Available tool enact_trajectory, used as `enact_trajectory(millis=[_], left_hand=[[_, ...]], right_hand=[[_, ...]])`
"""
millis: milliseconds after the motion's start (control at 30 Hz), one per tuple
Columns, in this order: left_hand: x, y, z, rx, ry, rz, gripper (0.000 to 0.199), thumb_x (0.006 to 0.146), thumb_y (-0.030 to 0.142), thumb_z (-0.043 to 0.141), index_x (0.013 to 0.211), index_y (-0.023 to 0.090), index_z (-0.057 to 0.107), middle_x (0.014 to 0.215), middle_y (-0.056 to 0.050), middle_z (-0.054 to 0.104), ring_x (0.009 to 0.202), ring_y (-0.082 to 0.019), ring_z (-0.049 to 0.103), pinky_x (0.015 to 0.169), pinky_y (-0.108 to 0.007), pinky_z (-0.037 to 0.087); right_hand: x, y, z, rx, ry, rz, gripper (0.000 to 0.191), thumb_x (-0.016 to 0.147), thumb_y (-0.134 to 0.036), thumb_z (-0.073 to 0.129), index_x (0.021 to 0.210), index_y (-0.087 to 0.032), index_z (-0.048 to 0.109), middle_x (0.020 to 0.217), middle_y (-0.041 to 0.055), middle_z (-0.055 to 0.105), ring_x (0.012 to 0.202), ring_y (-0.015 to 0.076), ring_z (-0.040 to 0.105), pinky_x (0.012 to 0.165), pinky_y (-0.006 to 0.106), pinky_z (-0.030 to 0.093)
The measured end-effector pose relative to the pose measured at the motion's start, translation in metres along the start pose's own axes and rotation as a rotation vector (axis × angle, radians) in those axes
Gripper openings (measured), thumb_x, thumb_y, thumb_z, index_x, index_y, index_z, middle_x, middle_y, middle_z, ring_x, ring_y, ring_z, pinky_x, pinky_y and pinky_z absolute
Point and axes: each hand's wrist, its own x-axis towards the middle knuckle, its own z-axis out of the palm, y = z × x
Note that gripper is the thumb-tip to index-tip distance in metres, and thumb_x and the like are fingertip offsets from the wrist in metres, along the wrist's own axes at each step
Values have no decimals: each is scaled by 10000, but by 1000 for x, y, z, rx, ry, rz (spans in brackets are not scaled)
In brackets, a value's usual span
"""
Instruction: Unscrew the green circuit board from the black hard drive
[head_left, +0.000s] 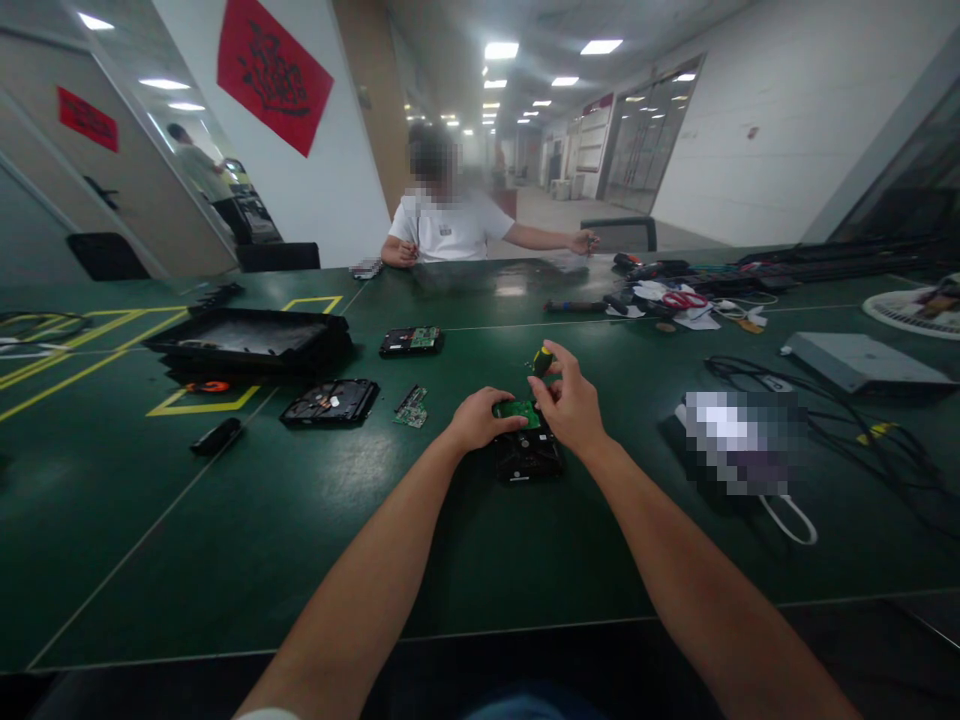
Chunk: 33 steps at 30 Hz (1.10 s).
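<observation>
A black hard drive (527, 458) lies on the green table in front of me, a green circuit board (520, 411) on its far part. My left hand (484, 418) grips the drive's left side, with the thumb over the board. Between the thumb and fingers of my right hand (568, 399) is a screwdriver with a yellow and black handle (542, 361); it stands nearly upright over the drive's right side. The screwdriver's tip is hidden by the hand. A few tiny screws (529, 365) seem to lie just beyond the drive.
Left of the drive lie a loose circuit board (412, 407), an opened drive (330, 402) and another hard drive (411, 341). Farther left stands a black tray (255, 338). A blurred-out item (739, 440) and cables (862, 430) are on the right. Another person (448, 220) sits opposite.
</observation>
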Motion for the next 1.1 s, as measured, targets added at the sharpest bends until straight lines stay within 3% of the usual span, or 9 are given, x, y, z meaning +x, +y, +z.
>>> enact_trajectory(millis=[133, 333, 500, 667, 867, 1100], left_hand=[[-1, 1, -1, -3, 0, -7, 604, 852, 606, 766, 1284, 187, 718, 1244, -122, 731, 1155, -305, 679, 1003, -408, 536], [0, -1, 0, -10, 1, -4, 620, 849, 602, 773, 1300, 181, 713, 1266, -125, 726, 1162, -308, 678, 999, -406, 539], [0, 0, 0, -3, -15, -30, 628, 847, 607, 773, 1311, 188, 708, 1279, -123, 726, 1152, -307, 681, 994, -407, 540], [0, 0, 0, -6, -19, -17, 609, 856, 599, 765, 1310, 198, 707, 1288, -118, 724, 1171, -306, 675, 1009, -408, 534], [1, -3, 1, -35, -2, -15, 620, 834, 612, 776, 1290, 197, 714, 1252, -111, 728, 1139, -293, 684, 985, -393, 543], [0, -2, 0, 0, -7, -7, 624, 851, 618, 756, 1294, 181, 714, 1255, -122, 726, 1142, -297, 681, 1006, -403, 530]], right_hand=[[0, -1, 0, 40, -18, 8, 695, 985, -284, 591, 1607, -307, 282, 1170, 87, 741, 630, 168, 694, 638, 351, 609], [0, -1, 3, -9, 7, 7, 649, 964, -351, 657, 1553, -320, 387, 1169, 77, 721, 598, 157, 652, 648, 366, 604], [0, -1, 5, 30, -2, 32, 653, 1001, -336, 592, 1592, -300, 317, 1196, 96, 724, 667, 174, 691, 676, 359, 609], [1, 2, 5, 2, 40, 11, 633, 980, -369, 645, 1551, -312, 378, 1141, 73, 727, 641, 170, 662, 679, 374, 603], [5, 1, 6, 30, 26, 5, 621, 1013, -327, 573, 1588, -320, 339, 1185, 94, 722, 796, 212, 726, 708, 372, 617], [4, 5, 1, -22, 60, 10, 626, 992, -352, 626, 1562, -323, 371, 1203, 87, 728, 787, 218, 723, 753, 419, 625]])
